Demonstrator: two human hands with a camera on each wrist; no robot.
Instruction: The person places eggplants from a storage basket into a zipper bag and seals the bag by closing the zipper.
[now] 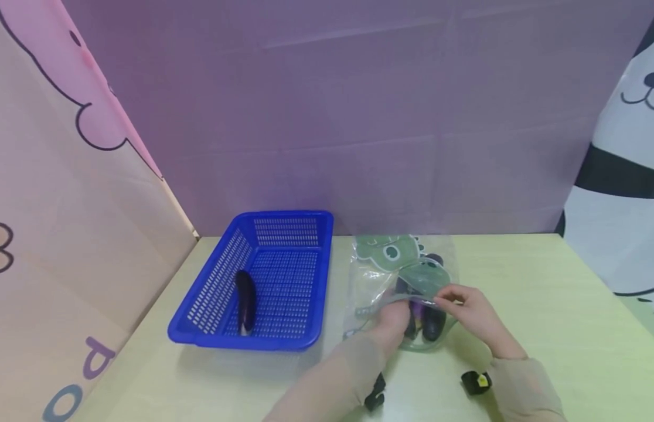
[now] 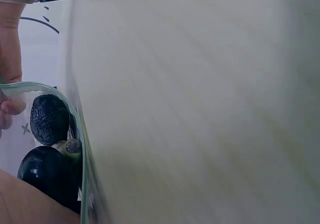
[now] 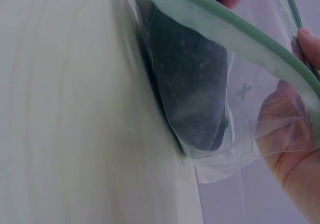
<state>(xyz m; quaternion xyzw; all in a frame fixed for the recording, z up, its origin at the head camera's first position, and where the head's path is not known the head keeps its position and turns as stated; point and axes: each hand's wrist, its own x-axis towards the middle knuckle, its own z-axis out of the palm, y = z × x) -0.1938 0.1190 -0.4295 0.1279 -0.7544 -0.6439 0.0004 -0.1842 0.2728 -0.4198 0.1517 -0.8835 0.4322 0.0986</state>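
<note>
Several dark purple eggplants (image 1: 434,323) lie inside a clear plastic zip bag (image 1: 371,272) printed with a green cartoon animal, its green-rimmed mouth turned toward the person. The left hand (image 1: 394,319) reaches into that mouth beside the eggplants; its fingertips are hidden in the head view, so I cannot tell whether it grips one. The right hand (image 1: 466,308) pinches the bag's rim between thumb and fingers, and the left wrist view shows rounded dark ends and a stem within. Just left of the bag stands a blue plastic basket (image 1: 323,281) with slotted walls — one single eggplant (image 1: 246,302) lies in it, toward the left side, pale tip nearer the person. Everything rests on a pale yellow-green table (image 1: 543,305). Behind hangs a purple cloth (image 1: 358,117), with a panda print (image 1: 622,234) to the right.
</note>
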